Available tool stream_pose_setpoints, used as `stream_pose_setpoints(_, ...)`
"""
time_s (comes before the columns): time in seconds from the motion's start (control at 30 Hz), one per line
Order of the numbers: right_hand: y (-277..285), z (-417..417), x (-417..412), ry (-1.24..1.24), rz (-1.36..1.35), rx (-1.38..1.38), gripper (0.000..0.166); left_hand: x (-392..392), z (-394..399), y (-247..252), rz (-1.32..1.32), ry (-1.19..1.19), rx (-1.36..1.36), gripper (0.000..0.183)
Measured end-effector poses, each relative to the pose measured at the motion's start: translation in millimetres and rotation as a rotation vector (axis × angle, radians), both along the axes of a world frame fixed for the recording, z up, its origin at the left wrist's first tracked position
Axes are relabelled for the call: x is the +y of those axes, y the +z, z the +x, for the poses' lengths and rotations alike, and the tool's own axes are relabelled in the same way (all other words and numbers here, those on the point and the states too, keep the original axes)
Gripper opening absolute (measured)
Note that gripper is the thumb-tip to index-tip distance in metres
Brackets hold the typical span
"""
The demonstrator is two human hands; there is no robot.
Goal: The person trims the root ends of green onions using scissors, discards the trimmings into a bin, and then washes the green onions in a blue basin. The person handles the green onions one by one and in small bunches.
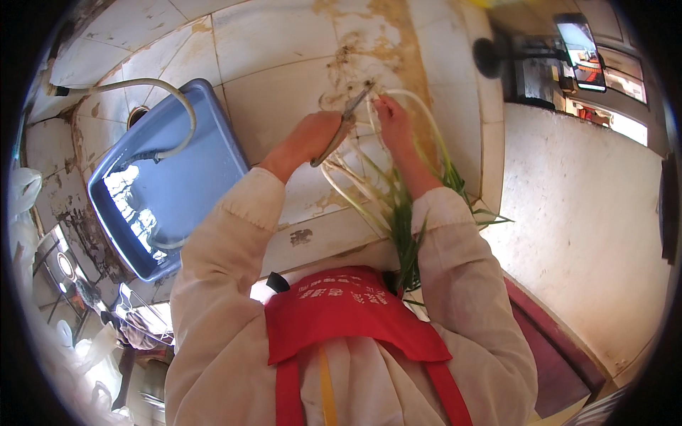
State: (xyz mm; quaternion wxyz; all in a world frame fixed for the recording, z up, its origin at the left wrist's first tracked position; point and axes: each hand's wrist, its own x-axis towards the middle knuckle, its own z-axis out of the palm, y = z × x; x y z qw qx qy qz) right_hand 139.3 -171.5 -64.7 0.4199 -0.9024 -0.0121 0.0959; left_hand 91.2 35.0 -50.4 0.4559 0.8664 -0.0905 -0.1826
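My left hand (322,136) grips a pair of scissors (356,106), whose blades point up and right to the root end of a green onion. That green onion (426,112) is pinched near its roots by my right hand (393,120), and its pale stalk curves away to the right. Below my hands, more green onions (407,229) lie over the counter's near edge, white stalks up and green leaves down. Cut or loose roots (341,69) are scattered on the tiles above the scissors. How far the blades are apart cannot be made out.
A blue plastic basin (202,144) holding water stands at the left, with a pale hose (181,101) running into it. The tiled counter (272,48) has brown stains. A phone (583,53) on a holder is at the upper right. Plastic bags (96,351) hang at the lower left.
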Motion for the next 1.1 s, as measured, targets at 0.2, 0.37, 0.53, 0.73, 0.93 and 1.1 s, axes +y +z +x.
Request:
stream_pose_setpoints(0.2, -24.9, 16.2, -23.9, -0.055, -0.196, 0.153, 0.031, 10.7, 45.8, -14.9, -0.212, 0.134, 0.475, 0.043)
stream_pose_setpoints(0.37, -13.0, 4.4, -14.5, 0.427, -0.627, -0.497, 0.034, 49.6, 11.2, -28.2, -0.267, 0.334, 0.529, 0.040)
stream_pose_setpoints(0.53, -8.9, -45.0, 33.1, 0.595, -0.392, -0.171, 0.031, 69.6, -43.6, -21.6, -0.342, 0.405, 0.583, 0.039)
stream_pose_setpoints(0.73, -77.1, -64.2, 27.2, 0.538, -0.526, 0.099, 0.039, 64.1, -80.2, -37.8, -0.295, 0.206, 0.634, 0.038)
stream_pose_setpoints(0.93, -12.7, -17.9, 14.2, 0.192, -0.193, 0.179, 0.038, 51.7, -70.0, -10.9, -0.440, 0.209, 0.744, 0.038)
stream_pose_setpoints(1.1, 26.0, -1.7, 4.1, -0.078, 0.236, 0.354, 0.031, 42.2, -50.4, 4.6, -0.629, 0.162, 0.759, 0.040)
